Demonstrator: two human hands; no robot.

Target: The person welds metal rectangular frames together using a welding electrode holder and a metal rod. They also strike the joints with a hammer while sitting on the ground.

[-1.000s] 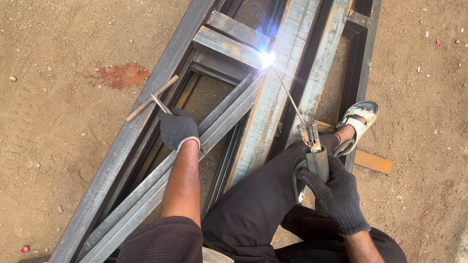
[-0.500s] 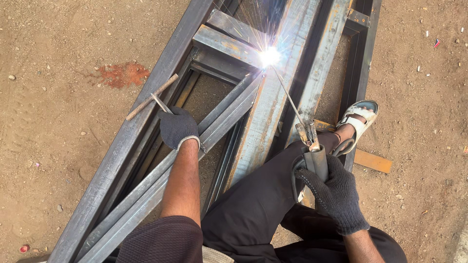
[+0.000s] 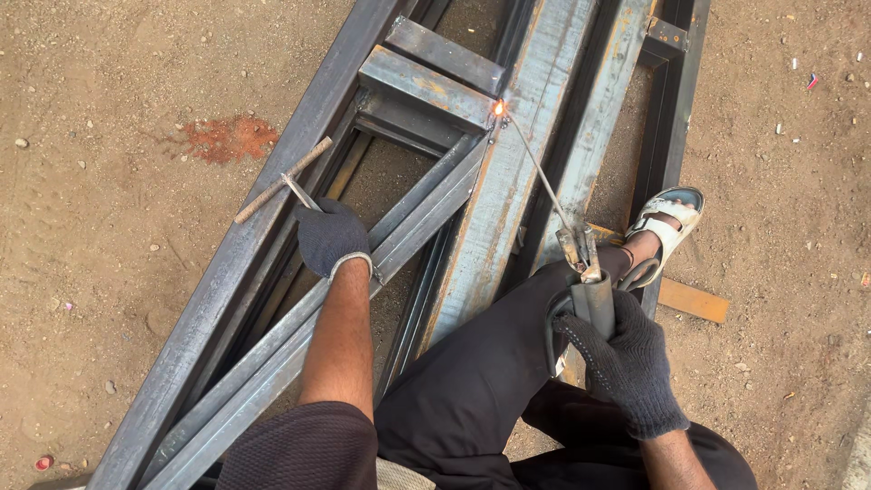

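Welding a steel frame [image 3: 472, 227] on bare ground | right hand [image 3: 626, 358] gloved, closed around electrode holder [image 3: 590, 295], reaching rod [image 3: 540, 172] to the glowing joint [image 3: 498, 108] | left hand [image 3: 331, 236] gloved, curled onto a frame rail beside the chipping hammer [image 3: 283, 180], steadying | sandalled foot [image 3: 662, 231] right of frame, bracing.

Two gloved hands, both mine: left hand [image 3: 329, 238], right hand [image 3: 626, 361]. Two dark knit gloves, one on each. One electrode holder [image 3: 588, 289], in the right. One welding rod [image 3: 543, 176] clamped in it; one glowing spot [image 3: 498, 108] at its tip. One chipping hammer [image 3: 283, 184], at the left. One sandal [image 3: 670, 220], one foot showing. Long steel tubes [image 3: 497, 227]: several, overlapping, exact count unclear. One wood offcut [image 3: 694, 300]. One rust-red stain [image 3: 229, 138] on the dirt.
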